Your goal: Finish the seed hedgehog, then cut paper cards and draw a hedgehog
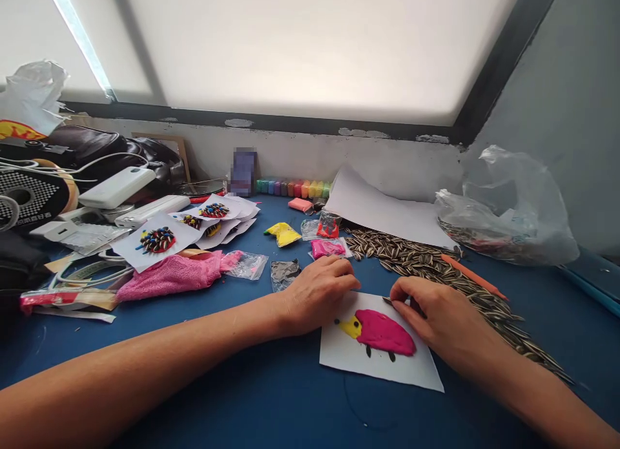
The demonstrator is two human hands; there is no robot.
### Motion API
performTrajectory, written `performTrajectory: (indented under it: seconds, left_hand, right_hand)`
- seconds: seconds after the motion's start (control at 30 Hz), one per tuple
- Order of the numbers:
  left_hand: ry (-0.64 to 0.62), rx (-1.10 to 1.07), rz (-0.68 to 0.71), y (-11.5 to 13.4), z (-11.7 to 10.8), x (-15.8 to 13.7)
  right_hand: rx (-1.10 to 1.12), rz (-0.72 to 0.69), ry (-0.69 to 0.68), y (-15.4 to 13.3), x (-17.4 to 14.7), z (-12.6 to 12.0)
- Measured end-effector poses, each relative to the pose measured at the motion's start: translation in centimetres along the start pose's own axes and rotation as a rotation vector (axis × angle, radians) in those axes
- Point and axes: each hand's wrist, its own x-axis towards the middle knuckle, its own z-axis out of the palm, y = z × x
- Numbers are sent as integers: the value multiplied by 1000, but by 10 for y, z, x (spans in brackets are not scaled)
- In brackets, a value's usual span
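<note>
A white paper card (387,374) lies in front of me with a flat modelling-clay animal on it. It has a magenta clay body (385,333), a yellow clay head (349,328) with small black dots, and two dark seeds as legs. My left hand (320,291) rests palm down at the card's upper left corner, fingers loosely bent and slightly apart; its thumb is mostly hidden. Over the card's upper right edge, my right hand (431,310) pinches a sunflower seed (388,301) between thumb and forefinger, just above the magenta body. Striped sunflower seeds (392,252) lie heaped behind that hand.
An orange stick-like tool (475,276) lies on the seeds. Bagged yellow clay (282,234) and pink clay (328,247) sit beyond my hands. Finished seed-covered cards (159,241), a pink cloth (172,276) and a white power bank (117,186) are left. A plastic bag (523,210) stands right.
</note>
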Motion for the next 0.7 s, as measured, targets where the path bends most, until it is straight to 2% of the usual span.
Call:
performTrajectory:
  seconds: [0.2, 0.47, 0.6, 0.7]
  left_hand:
    - [-95, 47, 23, 0, 1, 1]
    - [-94, 42, 15, 1, -1, 1]
    - [-125, 43, 2, 1, -3, 1]
    - [-134, 30, -5, 1, -3, 2]
  right_hand:
    - [-114, -111, 9, 3, 0, 10]
    - [-169, -137, 29, 6, 2, 17]
    - [-151, -187, 110, 7, 2, 17]
    - [-57, -214, 188, -1, 0, 11]
